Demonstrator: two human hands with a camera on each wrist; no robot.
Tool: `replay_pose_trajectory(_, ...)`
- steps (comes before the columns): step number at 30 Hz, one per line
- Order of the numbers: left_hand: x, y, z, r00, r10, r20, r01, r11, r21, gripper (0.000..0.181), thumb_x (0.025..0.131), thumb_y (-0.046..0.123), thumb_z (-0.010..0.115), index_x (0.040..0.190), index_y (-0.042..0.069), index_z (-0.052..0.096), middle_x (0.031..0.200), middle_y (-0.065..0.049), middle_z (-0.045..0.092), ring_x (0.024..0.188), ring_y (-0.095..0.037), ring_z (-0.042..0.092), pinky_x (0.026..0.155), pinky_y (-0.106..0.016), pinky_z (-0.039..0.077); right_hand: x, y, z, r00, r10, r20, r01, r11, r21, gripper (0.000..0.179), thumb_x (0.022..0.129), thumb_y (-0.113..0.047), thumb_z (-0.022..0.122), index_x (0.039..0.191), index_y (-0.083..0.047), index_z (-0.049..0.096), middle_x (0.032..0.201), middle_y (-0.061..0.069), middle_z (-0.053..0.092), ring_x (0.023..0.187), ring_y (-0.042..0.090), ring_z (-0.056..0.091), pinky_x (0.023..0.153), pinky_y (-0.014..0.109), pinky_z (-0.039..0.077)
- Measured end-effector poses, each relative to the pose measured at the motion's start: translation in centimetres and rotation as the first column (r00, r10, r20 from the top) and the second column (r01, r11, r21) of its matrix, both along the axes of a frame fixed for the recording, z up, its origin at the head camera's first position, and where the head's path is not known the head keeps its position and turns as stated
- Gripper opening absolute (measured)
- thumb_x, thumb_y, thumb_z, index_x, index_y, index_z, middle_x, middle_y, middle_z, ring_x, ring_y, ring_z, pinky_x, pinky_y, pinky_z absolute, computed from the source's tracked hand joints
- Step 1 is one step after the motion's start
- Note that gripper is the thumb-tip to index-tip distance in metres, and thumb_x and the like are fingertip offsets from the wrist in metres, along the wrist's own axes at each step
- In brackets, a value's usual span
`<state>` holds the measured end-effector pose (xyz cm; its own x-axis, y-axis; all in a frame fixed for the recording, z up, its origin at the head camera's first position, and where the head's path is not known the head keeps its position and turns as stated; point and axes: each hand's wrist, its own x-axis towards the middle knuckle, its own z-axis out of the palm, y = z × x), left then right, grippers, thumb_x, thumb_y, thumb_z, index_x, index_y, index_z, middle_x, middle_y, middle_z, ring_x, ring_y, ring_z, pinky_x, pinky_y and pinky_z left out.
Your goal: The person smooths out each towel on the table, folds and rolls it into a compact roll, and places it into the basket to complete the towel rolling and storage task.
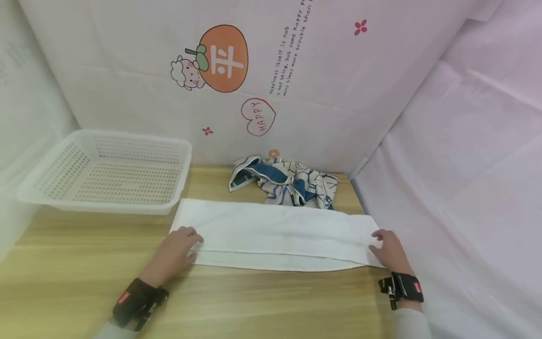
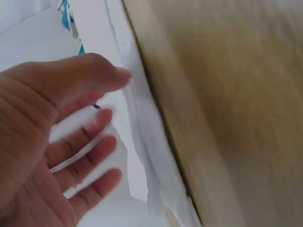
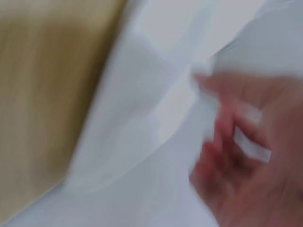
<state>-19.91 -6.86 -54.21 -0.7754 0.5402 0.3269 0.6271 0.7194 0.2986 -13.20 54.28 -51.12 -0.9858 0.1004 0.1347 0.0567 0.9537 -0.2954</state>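
A white cloth (image 1: 275, 230), folded into a long strip, lies across the wooden table, its lower layer showing along the near edge. Over its left end is my left hand (image 1: 175, 249); in the left wrist view the thumb (image 2: 94, 73) is by the cloth's edge and the other fingers are spread, loosely bent, with nothing between them. At the right end my right hand (image 1: 390, 252) has thumb and forefinger apart above the cloth. The right wrist view is blurred, but its bent fingers (image 3: 213, 161) appear to hold nothing. Whether either hand touches the cloth is hard to tell.
Behind the strip, a crumpled patterned cloth (image 1: 292, 183) in blue and white lies against the back wall. A white plastic basket (image 1: 179, 181) stands at the back left. White sheeting (image 1: 461, 188) closes in the right side, and bare wood (image 1: 262, 306) shows in front.
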Motion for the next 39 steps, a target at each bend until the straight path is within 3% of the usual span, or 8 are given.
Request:
replay_pose_trajectory(3,0.1,0.4,0.1,0.998,-0.038,-0.039,0.038,0.999,-0.009,0.024,0.071,0.001,0.084,0.091,0.007,0.073,0.090,-0.005,0.067,0.085,-0.025,0.061,0.075,-0.040,0.052,-0.2,-4.3,0.9,0.981,0.180,-0.072,-0.185,0.981,-0.058,0.024,0.077,0.002,0.081,0.096,0.000,0.067,0.088,0.011,0.065,0.080,0.023,0.057,0.071,0.035,0.050)
replay_pose_trajectory(6,0.0,0.6,0.1,0.995,-0.053,-0.086,0.050,0.998,-0.037,0.017,0.070,-0.004,0.080,0.079,0.008,0.071,0.078,-0.003,0.063,0.073,-0.021,0.056,0.065,-0.035,0.046,-0.8,-9.1,1.3,0.953,0.299,-0.043,-0.302,0.948,-0.103,0.026,0.075,-0.002,0.085,0.095,-0.008,0.070,0.089,0.000,0.066,0.080,0.013,0.057,0.070,0.028,0.050)
replay_pose_trajectory(12,-0.4,1.3,-0.2,0.994,-0.040,-0.100,0.034,0.998,-0.055,0.021,0.070,-0.006,0.077,0.069,0.011,0.065,0.070,0.000,0.058,0.064,-0.018,0.050,0.060,-0.031,0.041,-2.7,-15.5,0.0,0.921,0.354,0.162,-0.337,0.934,-0.122,0.027,0.079,-0.012,0.083,0.103,-0.015,0.073,0.097,-0.008,0.068,0.089,0.011,0.060,0.080,0.035,0.053)
replay_pose_trajectory(19,-0.3,2.1,-0.2,0.994,-0.042,-0.105,0.026,0.989,-0.143,0.018,0.073,-0.001,0.077,0.074,0.010,0.063,0.073,-0.001,0.056,0.067,-0.021,0.050,0.064,-0.033,0.041,-3.3,-16.4,-1.8,0.928,0.320,0.193,-0.314,0.948,-0.062,0.021,0.077,-0.006,0.078,0.096,-0.016,0.077,0.093,-0.007,0.072,0.089,0.011,0.066,0.084,0.038,0.057)
replay_pose_trajectory(25,-0.4,2.5,0.4,0.995,-0.023,-0.102,0.006,0.986,-0.169,0.016,0.075,-0.001,0.074,0.075,0.009,0.061,0.071,-0.002,0.055,0.067,-0.022,0.051,0.065,-0.034,0.041,-2.7,-16.3,0.0,0.934,0.308,0.179,-0.304,0.951,-0.054,0.015,0.085,-0.008,0.074,0.098,-0.015,0.077,0.092,-0.008,0.071,0.087,0.009,0.064,0.081,0.036,0.056)
replay_pose_trajectory(31,0.6,2.3,1.8,0.995,-0.004,-0.099,-0.006,0.996,-0.094,0.011,0.075,0.003,0.077,0.081,0.010,0.070,0.076,-0.002,0.066,0.072,-0.022,0.059,0.069,-0.036,0.049,-0.1,-16.1,1.6,0.954,0.257,0.154,-0.239,0.963,-0.124,0.013,0.085,-0.007,0.071,0.094,-0.015,0.073,0.089,-0.007,0.065,0.080,0.010,0.057,0.072,0.032,0.052)
replay_pose_trajectory(34,1.5,1.9,1.9,0.999,-0.017,-0.044,0.013,0.995,-0.097,0.012,0.074,0.003,0.078,0.081,0.010,0.070,0.075,-0.001,0.065,0.071,-0.020,0.058,0.069,-0.037,0.050,0.7,-16.2,0.6,0.945,0.275,0.179,-0.255,0.959,-0.127,0.013,0.084,-0.007,0.072,0.091,-0.018,0.071,0.087,-0.009,0.063,0.080,0.009,0.055,0.071,0.030,0.051)
replay_pose_trajectory(39,2.3,1.4,1.4,0.990,-0.003,0.142,0.016,0.996,-0.092,0.016,0.081,0.021,0.082,0.086,0.010,0.070,0.079,0.000,0.062,0.073,-0.018,0.057,0.068,-0.037,0.051,1.3,-16.6,-1.1,0.933,0.299,0.199,-0.273,0.951,-0.146,0.011,0.085,-0.010,0.076,0.092,-0.017,0.071,0.091,-0.008,0.064,0.087,0.010,0.057,0.081,0.035,0.053)
